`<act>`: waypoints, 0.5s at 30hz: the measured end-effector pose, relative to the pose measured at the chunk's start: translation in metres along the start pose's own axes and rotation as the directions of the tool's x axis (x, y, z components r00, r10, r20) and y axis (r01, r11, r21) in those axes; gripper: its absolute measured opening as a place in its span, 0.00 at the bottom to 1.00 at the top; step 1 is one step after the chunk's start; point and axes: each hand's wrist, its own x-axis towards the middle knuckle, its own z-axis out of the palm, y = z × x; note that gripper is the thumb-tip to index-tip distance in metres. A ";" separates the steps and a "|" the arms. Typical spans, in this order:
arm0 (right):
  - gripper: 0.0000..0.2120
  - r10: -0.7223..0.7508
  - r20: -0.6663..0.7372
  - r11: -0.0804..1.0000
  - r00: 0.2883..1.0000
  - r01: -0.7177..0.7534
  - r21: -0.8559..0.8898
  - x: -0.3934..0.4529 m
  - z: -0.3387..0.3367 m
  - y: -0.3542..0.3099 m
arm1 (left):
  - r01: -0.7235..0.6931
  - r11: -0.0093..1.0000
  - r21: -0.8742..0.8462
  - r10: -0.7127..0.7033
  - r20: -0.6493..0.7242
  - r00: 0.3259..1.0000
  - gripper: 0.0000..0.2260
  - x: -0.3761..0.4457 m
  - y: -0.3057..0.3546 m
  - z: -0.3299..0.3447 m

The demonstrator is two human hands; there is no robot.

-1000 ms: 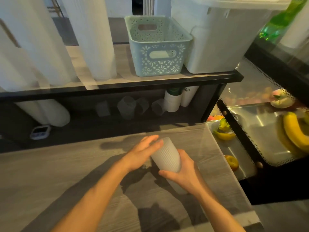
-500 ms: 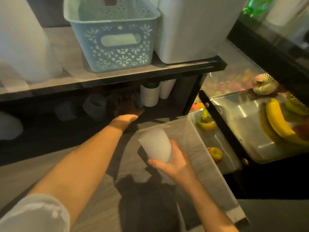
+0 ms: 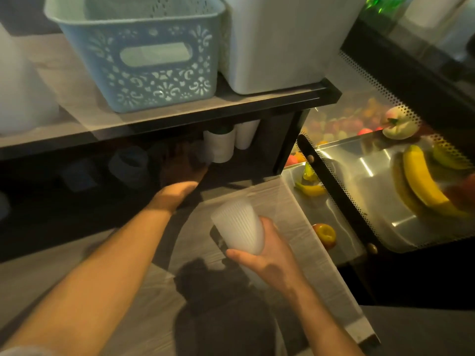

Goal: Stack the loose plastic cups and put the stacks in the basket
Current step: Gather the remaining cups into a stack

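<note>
Since half a second ago the view has closed in on the shelf, and the left hand (image 3: 183, 168) has been pushed deeper into the dark lower shelf; the right hand (image 3: 267, 249) has been kept where it was. Nearest, the ribbed white cup stack (image 3: 237, 228) is gripped by the right hand, fingers and thumb curled round its lower end, the stack tilted with its top leaning up and left, held above the wood-grain counter (image 3: 280, 209). Just right of that hand, fruit is seen under the glass of a display case (image 3: 365, 176), with an apple (image 3: 324, 233) closest and a banana (image 3: 421, 178) farther right. Ahead and left of the right hand, the left arm is stretched forward; the left hand is in shadow, and whether its fingers are spread or closed on anything cannot be told. Just beyond its fingertips, a blurred translucent loose cup (image 3: 205, 154) is seen, contact unclear. Left of that hand another translucent cup (image 3: 128, 164) is seen, faintly. Right of and behind it, two white cylinders (image 3: 221, 145) stand upright. Farthest, above the left hand on the upper shelf, the pale blue basket (image 3: 138, 52) sits, touching or just beside a white bin (image 3: 277, 39) on its right.
</note>
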 end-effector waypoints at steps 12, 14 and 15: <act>0.40 -0.040 0.088 0.989 0.995 0.051 -0.137 -0.009 0.019 -0.030 | 0.016 0.767 -0.641 0.019 0.049 0.999 0.16 -0.134 -0.046 -0.090; 0.41 -0.085 0.081 0.975 0.993 0.099 -0.199 -0.015 0.025 -0.042 | -0.035 0.770 -0.637 0.066 0.025 0.997 0.21 -0.148 -0.049 -0.099; 0.41 -0.100 0.090 0.967 0.991 0.118 -0.226 -0.018 0.027 -0.049 | -0.064 0.770 -0.635 0.098 0.018 0.995 0.21 -0.153 -0.051 -0.102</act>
